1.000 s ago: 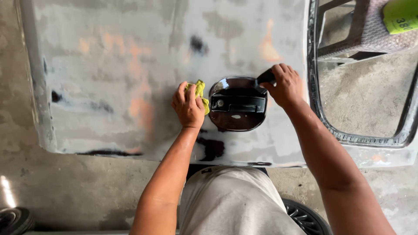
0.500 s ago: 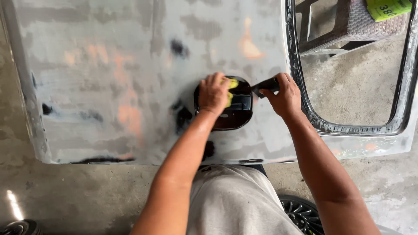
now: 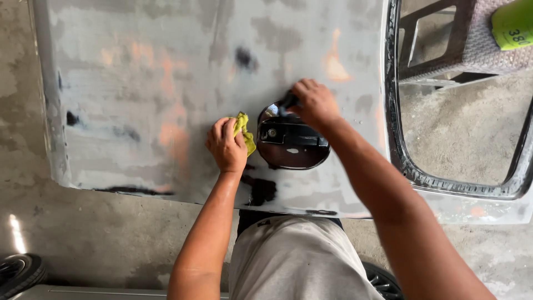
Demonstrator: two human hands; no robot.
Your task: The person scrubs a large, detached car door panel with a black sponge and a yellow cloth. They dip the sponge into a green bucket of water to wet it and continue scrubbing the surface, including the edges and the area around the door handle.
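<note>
At the far left of the head view, a tyre [image 3: 19, 272] sits on the concrete floor [image 3: 111, 244], well apart from the work. Above it lies the car door panel [image 3: 139, 83], flat and covered in grey primer with orange-pink filler patches and a few dark spots where older paint shows through. The surface looks sanded and unpainted across nearly all of its area; judged from this, preparation is well advanced but no finish coat is present.

Moving right, the left hand [image 3: 226, 145] presses down on the panel, fingers clenched around a yellow cloth [image 3: 244, 130]. The cloth protrudes from the thumb side of the fist and lies just beside the left rim of the dark oval handle recess [image 3: 291, 153], not inside it. The recess remains glossy and dark, so this zone appears untreated or only partly wiped.

Further right, the right hand [image 3: 313, 103] rests on the upper edge of the recess, closed on a small dark object [image 3: 287, 101]; its kind cannot be told. The black door handle [image 3: 294, 136] lies between the two hands, touching neither.

At the right edge, the window frame [image 3: 411, 172] opens onto the floor, with a stool [image 3: 461, 39] and a green item [image 3: 513, 22] on it beyond.
</note>
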